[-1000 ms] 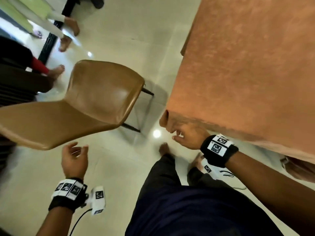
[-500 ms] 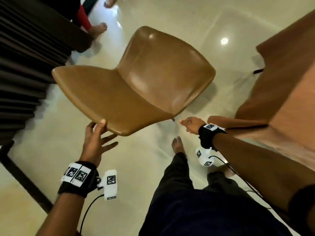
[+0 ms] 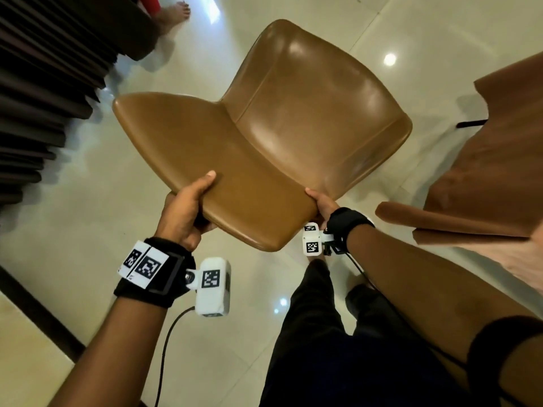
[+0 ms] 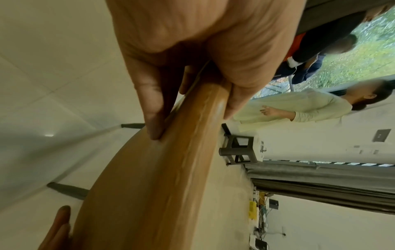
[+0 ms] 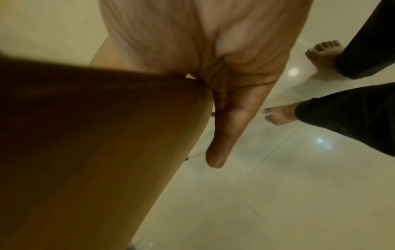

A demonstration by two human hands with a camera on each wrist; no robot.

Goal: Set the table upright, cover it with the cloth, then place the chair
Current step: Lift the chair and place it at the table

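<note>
Chair-placing step, I judge: left hand (image 3: 183, 214) and right hand (image 3: 323, 204) fingers curled around the chair (image 3: 264, 136) backrest; next, carry it toward the cloth-covered surface (image 3: 499, 160) at three o'clock.

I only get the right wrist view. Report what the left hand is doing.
Observer: The left hand grips the chair at the backrest's top edge, with the thumb on the front and the fingers curled behind.
Operator: Give me the table's position.
Observer: The table stands to the right of the chair, apart from it, under a brown cloth.
Operator: Say who else is nearby.
Observer: Someone's bare foot shows beyond the chair, by the dark curtain.
</note>
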